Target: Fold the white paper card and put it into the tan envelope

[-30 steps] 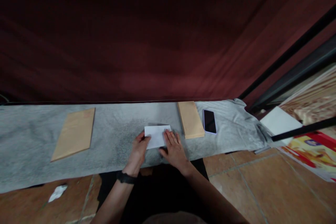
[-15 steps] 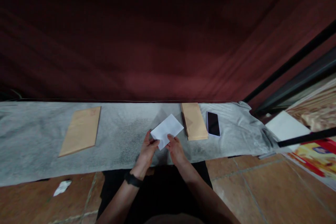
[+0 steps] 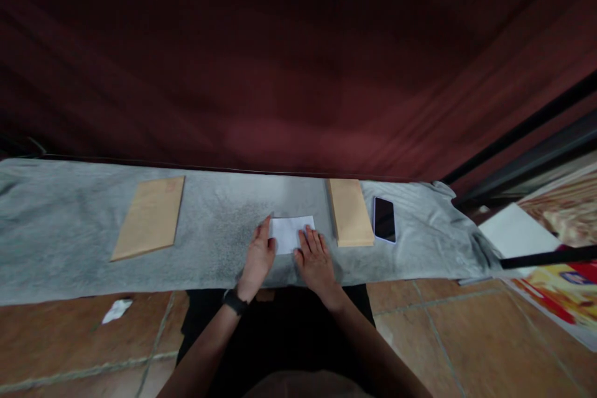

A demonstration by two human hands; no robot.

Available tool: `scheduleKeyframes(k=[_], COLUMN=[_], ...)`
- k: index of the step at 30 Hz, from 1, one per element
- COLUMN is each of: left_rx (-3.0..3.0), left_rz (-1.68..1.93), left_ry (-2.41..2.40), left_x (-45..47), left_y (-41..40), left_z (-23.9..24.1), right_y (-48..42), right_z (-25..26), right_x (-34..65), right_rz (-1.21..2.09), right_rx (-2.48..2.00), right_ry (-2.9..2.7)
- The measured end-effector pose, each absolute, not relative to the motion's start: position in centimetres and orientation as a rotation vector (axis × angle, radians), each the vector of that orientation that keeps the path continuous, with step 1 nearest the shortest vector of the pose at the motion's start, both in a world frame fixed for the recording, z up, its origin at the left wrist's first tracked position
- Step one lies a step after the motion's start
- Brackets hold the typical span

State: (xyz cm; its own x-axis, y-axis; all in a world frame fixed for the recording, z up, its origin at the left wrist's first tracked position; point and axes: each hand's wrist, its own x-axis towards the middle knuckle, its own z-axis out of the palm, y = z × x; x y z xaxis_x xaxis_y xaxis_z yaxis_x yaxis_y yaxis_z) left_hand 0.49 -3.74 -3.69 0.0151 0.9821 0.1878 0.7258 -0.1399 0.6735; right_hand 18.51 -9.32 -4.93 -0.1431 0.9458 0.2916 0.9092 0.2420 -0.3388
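Dark red curtain (image 3: 280, 74) hangs in soft folds behind the desk (image 3: 69, 230), which is covered by a grey, felt-like cloth that gives thin sheets a grippy bed. Terracotta floor tiles (image 3: 466, 336) show below. A flat brown envelope (image 3: 150, 217) lies at an angle well to the left. A squared stack of brown envelopes (image 3: 349, 212) sits just right of centre, with a glossy black phone (image 3: 385, 219) beside it, seemingly parked out of the way.

Between envelope and stack lies a small white paper (image 3: 290, 231), crisp and rectangular, flat on the cloth. The left hand (image 3: 258, 255), its fingers together and straight, rests against the sheet's left edge. The right hand (image 3: 316, 258), its fingers slightly apart, presses palm-down on the near right corner, probably to pin it flat. Neither hand grips anything.
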Motion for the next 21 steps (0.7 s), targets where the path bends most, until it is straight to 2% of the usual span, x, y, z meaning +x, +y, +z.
scheduleKeyframes(k=[3, 8, 17, 21], left_rx=[2.151, 2.464, 2.607, 2.638], left_rz=[0.835, 0.600, 0.503, 0.440], left_ry=[1.817, 1.677, 1.707, 1.694], left_x=[2.0, 4.0, 0.7, 0.9], left_y=[-4.8, -6.7, -7.4, -7.5], left_z=[-3.8, -4.7, -5.1, -4.9], right_y=[-9.4, -9.3, -8.1, -6.3], right_z=[-5.2, -5.2, -4.4, -3.5], right_x=[18.2, 18.5, 18.7, 16.9], right_rz=[0.028, 0.039, -0.011, 0.113], right_rx=[-1.770, -1.801, -1.913, -1.716], right_ry=[-2.126, -2.188, -2.020, -2.208])
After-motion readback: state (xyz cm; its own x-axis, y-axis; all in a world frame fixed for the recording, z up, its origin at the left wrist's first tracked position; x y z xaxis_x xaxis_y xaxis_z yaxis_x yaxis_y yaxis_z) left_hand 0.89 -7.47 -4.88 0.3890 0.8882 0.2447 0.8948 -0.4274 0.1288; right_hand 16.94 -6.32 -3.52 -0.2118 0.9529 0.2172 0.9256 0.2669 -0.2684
